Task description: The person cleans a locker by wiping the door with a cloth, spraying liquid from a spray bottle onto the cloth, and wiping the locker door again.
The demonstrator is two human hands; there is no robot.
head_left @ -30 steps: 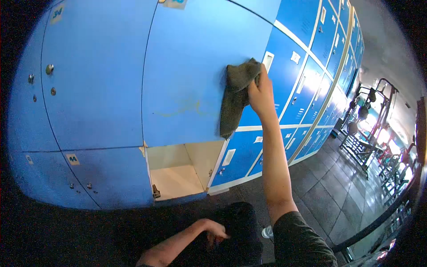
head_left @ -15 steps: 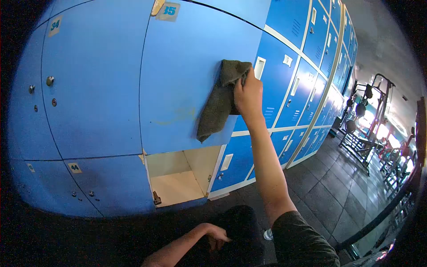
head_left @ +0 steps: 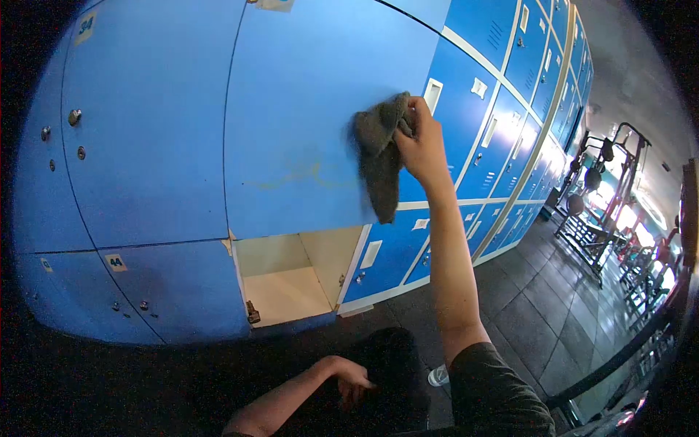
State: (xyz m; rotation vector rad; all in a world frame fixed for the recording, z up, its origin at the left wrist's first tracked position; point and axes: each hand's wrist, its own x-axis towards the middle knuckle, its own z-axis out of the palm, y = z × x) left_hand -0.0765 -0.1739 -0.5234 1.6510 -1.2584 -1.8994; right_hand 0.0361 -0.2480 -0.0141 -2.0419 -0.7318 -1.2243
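Observation:
A dark grey-green cloth (head_left: 378,135) is pinched in my right hand (head_left: 424,142), at the right edge of a blue locker door (head_left: 298,109). The cloth's lower end hangs down, a little blurred. Faint yellowish stains (head_left: 309,173) mark the door to the left of the cloth. My left hand (head_left: 353,377) rests low over my dark-clad leg, its fingers loosely bent and apart, with nothing visible in it.
Below the door is a doorless compartment (head_left: 287,291) with a broken hinge (head_left: 253,313) at its left edge. More blue lockers (head_left: 502,131) run off to the right. A clear bottle (head_left: 438,376) is on the dark tiled floor (head_left: 524,313). Gym machines (head_left: 604,197) stand beyond.
My right hand has moved slightly right and down with the cloth, whose hanging end swung right and bunched up. The view has tilted slightly down. My left hand keeps its place.

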